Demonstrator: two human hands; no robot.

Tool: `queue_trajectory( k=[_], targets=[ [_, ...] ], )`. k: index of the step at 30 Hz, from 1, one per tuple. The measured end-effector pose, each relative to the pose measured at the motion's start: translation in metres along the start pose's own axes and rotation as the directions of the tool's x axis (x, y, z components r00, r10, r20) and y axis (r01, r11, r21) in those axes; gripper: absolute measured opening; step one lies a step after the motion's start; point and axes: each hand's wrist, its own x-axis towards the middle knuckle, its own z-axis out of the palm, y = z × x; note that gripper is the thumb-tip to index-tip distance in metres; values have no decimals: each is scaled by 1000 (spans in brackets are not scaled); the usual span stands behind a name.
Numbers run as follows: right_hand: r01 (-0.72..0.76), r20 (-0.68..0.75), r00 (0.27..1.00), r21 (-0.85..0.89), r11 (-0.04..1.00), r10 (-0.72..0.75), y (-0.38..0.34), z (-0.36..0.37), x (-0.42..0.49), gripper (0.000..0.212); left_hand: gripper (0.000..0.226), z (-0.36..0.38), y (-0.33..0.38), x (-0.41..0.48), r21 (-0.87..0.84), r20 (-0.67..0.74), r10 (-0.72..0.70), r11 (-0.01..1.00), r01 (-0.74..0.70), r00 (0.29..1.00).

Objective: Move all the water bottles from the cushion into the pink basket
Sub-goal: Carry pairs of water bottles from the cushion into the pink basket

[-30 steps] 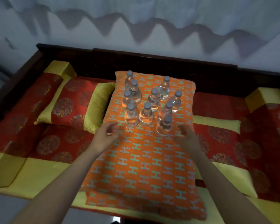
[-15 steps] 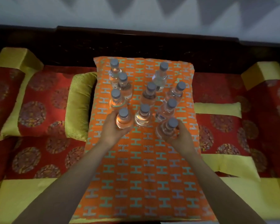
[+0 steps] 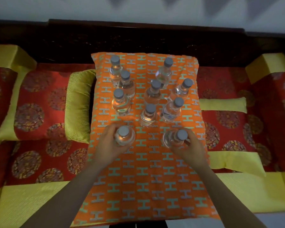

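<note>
An orange cushion (image 3: 148, 175) with a teal H pattern lies across the bench. Several clear water bottles with grey caps stand upright on its far half, among them one at the back left (image 3: 115, 69) and one in the middle (image 3: 148, 114). My left hand (image 3: 109, 145) is wrapped around the nearest left bottle (image 3: 124, 136). My right hand (image 3: 190, 149) grips the nearest right bottle (image 3: 176, 139). Both held bottles are upright and drawn away from the group. No pink basket is in view.
The cushion rests on a dark wooden bench (image 3: 138, 37) padded in red and yellow. A yellow-green pillow (image 3: 78, 104) sits against the cushion's left edge, and padded armrests (image 3: 270, 66) rise at both ends. A pale wall is behind.
Both hands reached forward, closed on the two nearest bottles, then pulled them toward me, away from the other bottles. The view tilted further downward.
</note>
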Motion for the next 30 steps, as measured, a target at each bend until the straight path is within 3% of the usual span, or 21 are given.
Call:
queue_trajectory(
  k=[7,15,19,24,30],
  targets=[
    [-83,27,996,192,978,79,-6,6,-1,50,71,-6,8,6,-96,67,-182,978,188,981],
    [-117,-82,987,210,971,136,-20,-9,-15,46,59,-17,15,1,-200,42,-186,961,191,982],
    [-165,-168,962,268,949,215,-17,-34,-26,42,67,-17,41,2,-218,58,-117,968,127,991],
    [-150,-329,908,321,935,259,-15,-83,-54,23,50,0,90,11,-240,65,3,971,13,998],
    [-151,-508,794,367,918,334,2,-155,-110,24,46,43,152,10,-241,180,141,966,-96,973]
  ],
)
